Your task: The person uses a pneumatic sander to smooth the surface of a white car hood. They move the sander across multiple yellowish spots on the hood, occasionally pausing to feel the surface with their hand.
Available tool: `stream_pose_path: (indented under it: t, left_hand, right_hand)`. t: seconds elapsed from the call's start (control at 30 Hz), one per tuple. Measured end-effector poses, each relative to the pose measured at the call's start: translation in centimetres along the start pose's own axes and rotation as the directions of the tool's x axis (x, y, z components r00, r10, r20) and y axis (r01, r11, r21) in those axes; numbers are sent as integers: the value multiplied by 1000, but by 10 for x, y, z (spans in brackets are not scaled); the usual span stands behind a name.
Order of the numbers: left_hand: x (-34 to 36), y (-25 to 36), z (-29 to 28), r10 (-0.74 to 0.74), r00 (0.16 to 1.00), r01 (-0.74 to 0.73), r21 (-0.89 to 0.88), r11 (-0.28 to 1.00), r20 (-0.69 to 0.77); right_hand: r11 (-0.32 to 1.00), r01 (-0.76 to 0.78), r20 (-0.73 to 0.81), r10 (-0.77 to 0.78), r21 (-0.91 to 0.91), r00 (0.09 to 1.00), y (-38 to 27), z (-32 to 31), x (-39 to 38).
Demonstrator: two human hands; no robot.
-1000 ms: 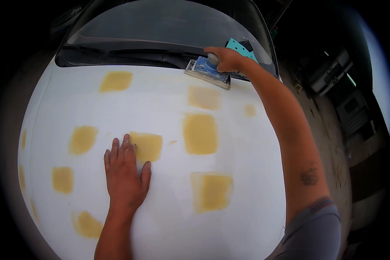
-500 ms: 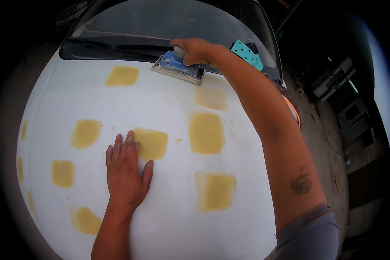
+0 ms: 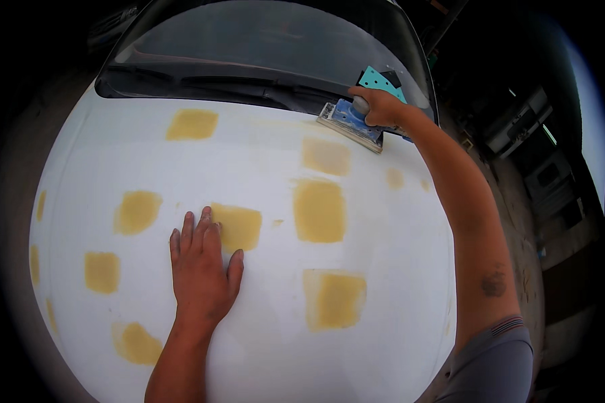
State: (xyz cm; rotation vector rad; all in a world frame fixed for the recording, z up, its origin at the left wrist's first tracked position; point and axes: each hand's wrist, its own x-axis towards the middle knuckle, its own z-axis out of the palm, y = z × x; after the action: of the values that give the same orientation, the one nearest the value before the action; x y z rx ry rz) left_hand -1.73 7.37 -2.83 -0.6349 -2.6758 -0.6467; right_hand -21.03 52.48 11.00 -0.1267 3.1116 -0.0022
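Note:
Stretched far forward, my right hand (image 3: pixel 383 107) is wrapped round the grey knob of a blue sanding block (image 3: pixel 346 117). The block's long flat base sits at the far right edge of a white car hood (image 3: pixel 262 289), by the windshield. My left hand (image 3: pixel 205 258) lies flat on the hood with its fingers spread. Its fingertips touch the left side of a yellow filler patch (image 3: pixel 240 227). Other yellow patches dot the hood, among them a large one (image 3: pixel 319 210) right of centre and a paler, thinner one (image 3: pixel 326 156) just below the block.
Turquoise perforated sandpaper (image 3: pixel 381 82) and a black piece lie at the right base of the windshield (image 3: pixel 262 40). A wiper (image 3: pixel 228 84) runs along the hood's far edge. Beyond the hood on the right are a floor and panels (image 3: pixel 544 174) leaning in shadow.
My right hand has moved the sanding block to the right along the hood's far edge. My left hand stays flat in nearly the same spot. Small spots on the right side now show.

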Motion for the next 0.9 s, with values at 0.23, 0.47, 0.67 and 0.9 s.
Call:
stream_pose_path:
  t: [0.23,0.47,0.67,0.9]
  left_hand:
    - [-1,-1,2,-21,999,19,49,999,48]
    - [-1,-4,3,17,1000,-17,1,1000,19]
    - [-6,-11,1,83,996,-83,0,997,12]
    - [-3,-8,-2,14,999,-13,-18,1000,34]
  right_hand:
    - [995,75,23,-77,64,997,-73,1,30]
    - [988,145,-1,-146,47,989,-112,0,62]
    - [982,188,-52,-189,-18,981,-75,6,46]
    - [1000,-11,8,10,13,1000,-16,1,4]
